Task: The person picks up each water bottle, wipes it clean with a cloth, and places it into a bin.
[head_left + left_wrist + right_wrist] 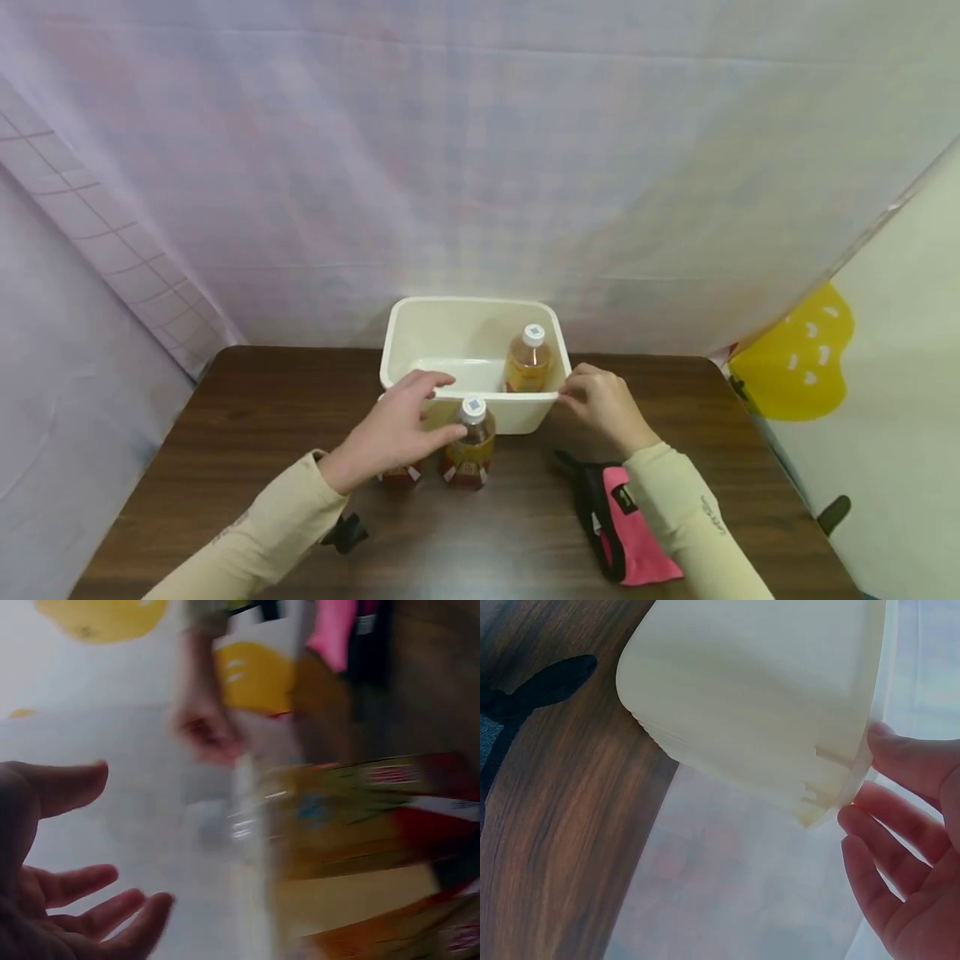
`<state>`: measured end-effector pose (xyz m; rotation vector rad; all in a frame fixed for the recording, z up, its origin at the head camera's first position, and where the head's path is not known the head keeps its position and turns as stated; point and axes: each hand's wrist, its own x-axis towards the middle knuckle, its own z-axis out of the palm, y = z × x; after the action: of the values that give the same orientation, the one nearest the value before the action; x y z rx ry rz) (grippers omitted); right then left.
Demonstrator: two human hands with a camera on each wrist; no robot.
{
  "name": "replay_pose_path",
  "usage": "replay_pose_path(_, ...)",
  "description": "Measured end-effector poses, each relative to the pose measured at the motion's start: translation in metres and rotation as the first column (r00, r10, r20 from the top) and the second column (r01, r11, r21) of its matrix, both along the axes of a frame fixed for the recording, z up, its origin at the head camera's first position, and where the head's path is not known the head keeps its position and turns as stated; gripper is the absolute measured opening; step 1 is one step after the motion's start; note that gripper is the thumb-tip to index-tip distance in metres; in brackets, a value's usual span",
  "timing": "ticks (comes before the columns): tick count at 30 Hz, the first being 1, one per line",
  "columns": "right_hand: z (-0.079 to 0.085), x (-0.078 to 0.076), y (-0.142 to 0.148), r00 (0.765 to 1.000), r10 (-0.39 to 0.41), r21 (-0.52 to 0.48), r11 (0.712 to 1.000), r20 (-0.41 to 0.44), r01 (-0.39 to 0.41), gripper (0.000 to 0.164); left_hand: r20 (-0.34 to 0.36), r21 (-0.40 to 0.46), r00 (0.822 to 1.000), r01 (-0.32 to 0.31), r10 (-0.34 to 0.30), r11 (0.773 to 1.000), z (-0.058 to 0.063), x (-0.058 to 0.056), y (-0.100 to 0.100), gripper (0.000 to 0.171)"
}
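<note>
A cream plastic basin (442, 321) stands at the table's back edge, with a white-capped bottle of amber drink (528, 367) upright in its right side. My right hand (603, 404) pinches the basin's rim at the front right corner; in the right wrist view the thumb (907, 757) presses one side of the rim. In front of the basin stands a second capped bottle (469, 462). My left hand (393, 429) hovers just left of its cap, fingers spread, holding nothing. Behind that hand, a third bottle (401, 475) is mostly hidden.
Near my right forearm lies a pink and black fabric item (641, 533) with a strap. A small black object (347, 533) is beside my left sleeve. A pale curtain (480, 167) hangs behind the dark wooden table (262, 433). A yellow shape (798, 358) shows at the right.
</note>
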<state>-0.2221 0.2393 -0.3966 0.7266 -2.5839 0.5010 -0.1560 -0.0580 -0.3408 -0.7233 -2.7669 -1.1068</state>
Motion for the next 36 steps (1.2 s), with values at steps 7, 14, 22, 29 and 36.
replay_pose_path(7,0.000,-0.002,-0.001,1.000,-0.022,0.013,1.000,0.001,0.022,0.011,-0.087,0.001,0.996,-0.001,0.001,1.000,-0.044,0.012,0.012,0.054)
replay_pose_path(14,0.003,-0.001,-0.001,0.999,-0.038,0.030,0.999,0.026,0.037,0.009,-0.171,0.128,0.978,-0.093,0.115,0.987,-0.082,0.016,0.027,0.061)
replay_pose_path(22,0.001,-0.002,-0.003,0.999,-0.032,0.037,0.999,0.012,0.031,0.010,-0.130,0.200,0.967,-0.189,0.217,0.961,-0.094,0.015,0.036,0.057)
replay_pose_path(29,0.002,-0.001,-0.004,0.999,-0.039,0.038,0.999,0.031,0.037,0.010,-0.101,0.236,0.970,-0.192,0.221,0.952,-0.095,0.008,0.037,0.048)
replay_pose_path(36,0.003,-0.001,-0.004,0.998,-0.041,0.040,0.998,0.040,0.040,0.010,-0.092,0.192,0.971,-0.199,0.220,0.961,-0.092,0.004,0.036,0.043)
